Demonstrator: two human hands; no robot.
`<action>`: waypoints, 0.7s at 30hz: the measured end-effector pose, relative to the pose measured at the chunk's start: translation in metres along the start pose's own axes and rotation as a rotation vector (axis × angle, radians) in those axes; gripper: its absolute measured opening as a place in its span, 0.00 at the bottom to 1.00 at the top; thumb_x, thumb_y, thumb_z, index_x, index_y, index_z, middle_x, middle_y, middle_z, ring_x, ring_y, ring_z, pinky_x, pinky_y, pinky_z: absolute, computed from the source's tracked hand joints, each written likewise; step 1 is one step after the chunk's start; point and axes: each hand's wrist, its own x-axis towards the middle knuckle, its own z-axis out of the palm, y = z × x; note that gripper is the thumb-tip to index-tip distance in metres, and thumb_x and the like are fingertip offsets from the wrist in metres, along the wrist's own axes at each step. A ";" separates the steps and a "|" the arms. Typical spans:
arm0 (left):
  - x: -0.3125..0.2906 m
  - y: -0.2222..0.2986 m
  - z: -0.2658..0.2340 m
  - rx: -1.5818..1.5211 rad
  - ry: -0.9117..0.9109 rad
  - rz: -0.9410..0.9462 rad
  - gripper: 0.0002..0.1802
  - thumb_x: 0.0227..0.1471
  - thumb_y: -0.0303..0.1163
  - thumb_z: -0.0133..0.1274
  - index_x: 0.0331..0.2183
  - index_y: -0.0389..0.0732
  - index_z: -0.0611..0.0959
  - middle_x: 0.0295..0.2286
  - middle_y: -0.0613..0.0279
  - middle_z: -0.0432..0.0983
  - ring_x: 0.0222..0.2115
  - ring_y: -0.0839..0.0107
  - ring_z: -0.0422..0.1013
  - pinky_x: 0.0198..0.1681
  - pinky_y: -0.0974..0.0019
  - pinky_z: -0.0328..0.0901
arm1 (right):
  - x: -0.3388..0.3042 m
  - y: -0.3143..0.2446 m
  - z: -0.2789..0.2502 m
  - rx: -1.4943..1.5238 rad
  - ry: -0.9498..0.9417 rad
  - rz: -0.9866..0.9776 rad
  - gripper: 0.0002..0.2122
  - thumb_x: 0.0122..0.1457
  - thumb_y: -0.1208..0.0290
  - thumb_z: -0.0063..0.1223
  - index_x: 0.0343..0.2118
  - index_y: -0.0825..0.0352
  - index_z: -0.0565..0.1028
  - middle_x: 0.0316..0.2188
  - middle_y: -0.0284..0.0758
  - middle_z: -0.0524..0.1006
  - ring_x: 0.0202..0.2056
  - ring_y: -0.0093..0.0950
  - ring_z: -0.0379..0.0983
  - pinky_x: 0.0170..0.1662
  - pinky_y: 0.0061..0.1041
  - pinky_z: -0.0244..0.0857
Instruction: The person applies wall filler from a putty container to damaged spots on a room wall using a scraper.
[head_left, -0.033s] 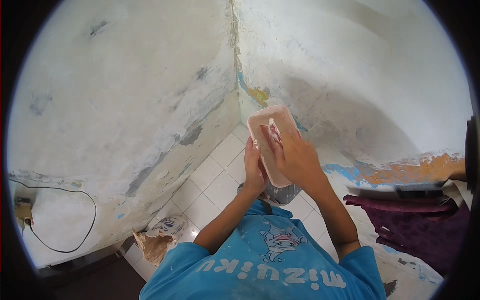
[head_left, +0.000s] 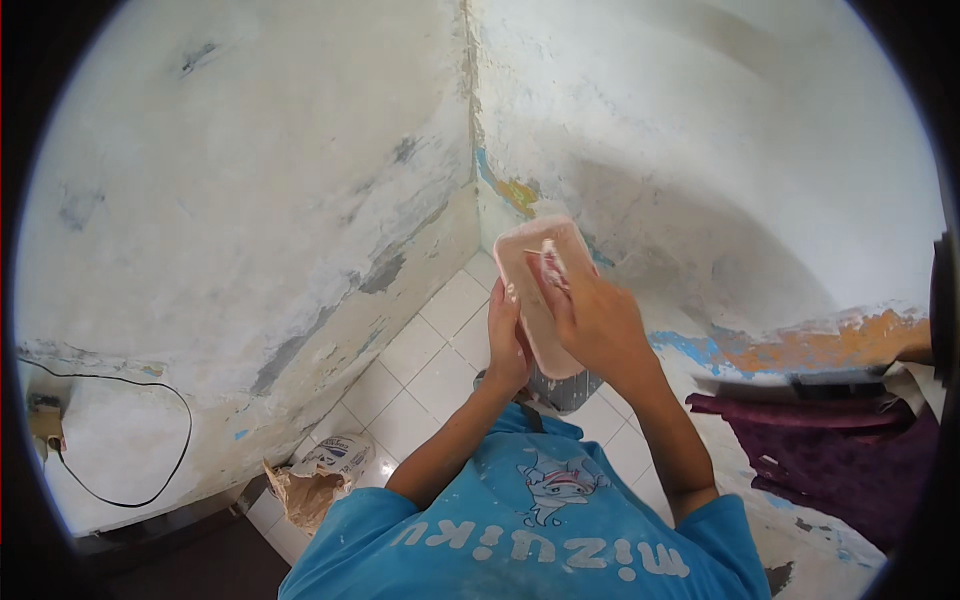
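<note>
A pale pink rectangular tray (head_left: pixel 547 350) with rounded corners is held up in front of my chest, tilted, with whitish smears on its rim. My left hand (head_left: pixel 507 335) grips its left long side, the thumb along the edge. In my right hand (head_left: pixel 605 325), over the tray, is a small flat reddish scraper (head_left: pixel 540 272). White putty (head_left: pixel 549 258) clings to the scraper near the fingertips. The fingers of my right hand cover much of the scraper and part of the tray.
Two patchy, peeling walls meet at a corner (head_left: pixel 470 100) ahead. Below is a white tiled floor (head_left: pixel 405 345). A torn brown paper bag (head_left: pixel 305 495) and a white printed sack (head_left: pixel 340 453) lie at lower left. A black cable (head_left: pixel 190 430) loops at left; purple cloth (head_left: pixel 820 470) hangs at right.
The scraper and my right hand have shifted slightly over the tray, and the scraper's blade now shows more edge-on. The tray has dipped a little. Both hands keep their holds.
</note>
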 end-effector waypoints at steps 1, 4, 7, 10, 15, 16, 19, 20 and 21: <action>0.001 0.002 -0.002 0.061 0.003 -0.006 0.31 0.69 0.52 0.36 0.63 0.43 0.64 0.58 0.56 0.69 0.58 0.64 0.68 0.61 0.57 0.64 | 0.003 -0.003 -0.001 0.005 0.044 -0.042 0.15 0.63 0.69 0.47 0.50 0.71 0.74 0.30 0.51 0.79 0.32 0.52 0.77 0.37 0.48 0.70; 0.002 0.007 0.000 0.072 -0.003 0.000 0.31 0.69 0.52 0.36 0.63 0.42 0.65 0.57 0.55 0.69 0.58 0.64 0.68 0.61 0.57 0.64 | 0.002 0.013 0.013 -0.186 -0.118 -0.031 0.20 0.59 0.71 0.50 0.52 0.75 0.73 0.40 0.44 0.76 0.32 0.37 0.78 0.31 0.37 0.71; 0.004 0.014 -0.005 0.010 0.002 -0.011 0.32 0.67 0.47 0.40 0.65 0.39 0.61 0.59 0.54 0.67 0.59 0.64 0.66 0.63 0.58 0.61 | 0.005 -0.001 0.007 -0.165 -0.041 -0.047 0.16 0.59 0.71 0.50 0.47 0.75 0.75 0.37 0.43 0.75 0.32 0.38 0.78 0.30 0.37 0.71; 0.006 0.023 0.001 -0.010 0.012 -0.041 0.35 0.66 0.43 0.44 0.66 0.36 0.57 0.60 0.53 0.64 0.60 0.64 0.64 0.64 0.58 0.59 | 0.002 0.014 0.025 -0.349 -0.142 -0.076 0.12 0.60 0.72 0.50 0.43 0.73 0.76 0.34 0.42 0.74 0.31 0.38 0.78 0.29 0.37 0.71; 0.010 0.016 -0.019 0.014 0.021 -0.104 0.36 0.66 0.44 0.43 0.67 0.36 0.56 0.61 0.53 0.63 0.61 0.64 0.62 0.65 0.58 0.58 | 0.001 -0.002 0.035 -0.068 -0.127 0.087 0.15 0.63 0.68 0.49 0.49 0.70 0.73 0.32 0.49 0.78 0.30 0.50 0.76 0.33 0.48 0.70; 0.011 0.011 -0.021 -0.015 0.027 -0.112 0.36 0.66 0.43 0.43 0.67 0.36 0.56 0.61 0.53 0.63 0.61 0.64 0.62 0.65 0.58 0.58 | 0.001 0.000 0.036 -0.060 -0.094 0.024 0.14 0.62 0.69 0.49 0.47 0.70 0.73 0.32 0.49 0.77 0.30 0.50 0.76 0.33 0.47 0.70; 0.012 0.009 -0.019 -0.022 0.038 -0.120 0.36 0.66 0.43 0.44 0.67 0.36 0.56 0.61 0.52 0.62 0.61 0.64 0.62 0.65 0.58 0.57 | 0.002 0.009 0.038 -0.177 -0.060 0.011 0.10 0.62 0.70 0.49 0.41 0.70 0.73 0.31 0.47 0.77 0.30 0.49 0.76 0.33 0.47 0.70; 0.010 0.012 -0.019 0.007 0.055 -0.106 0.35 0.66 0.42 0.44 0.67 0.35 0.56 0.61 0.52 0.62 0.61 0.65 0.62 0.65 0.59 0.57 | 0.003 0.009 0.034 -0.180 -0.067 0.017 0.10 0.62 0.70 0.49 0.41 0.70 0.73 0.31 0.47 0.77 0.30 0.49 0.76 0.33 0.47 0.70; 0.011 0.014 -0.020 0.003 0.059 -0.113 0.35 0.66 0.42 0.44 0.67 0.35 0.56 0.61 0.52 0.62 0.61 0.65 0.62 0.65 0.59 0.57 | 0.007 0.009 0.026 -0.147 -0.065 0.079 0.09 0.62 0.70 0.49 0.40 0.69 0.73 0.30 0.47 0.77 0.30 0.49 0.76 0.32 0.46 0.70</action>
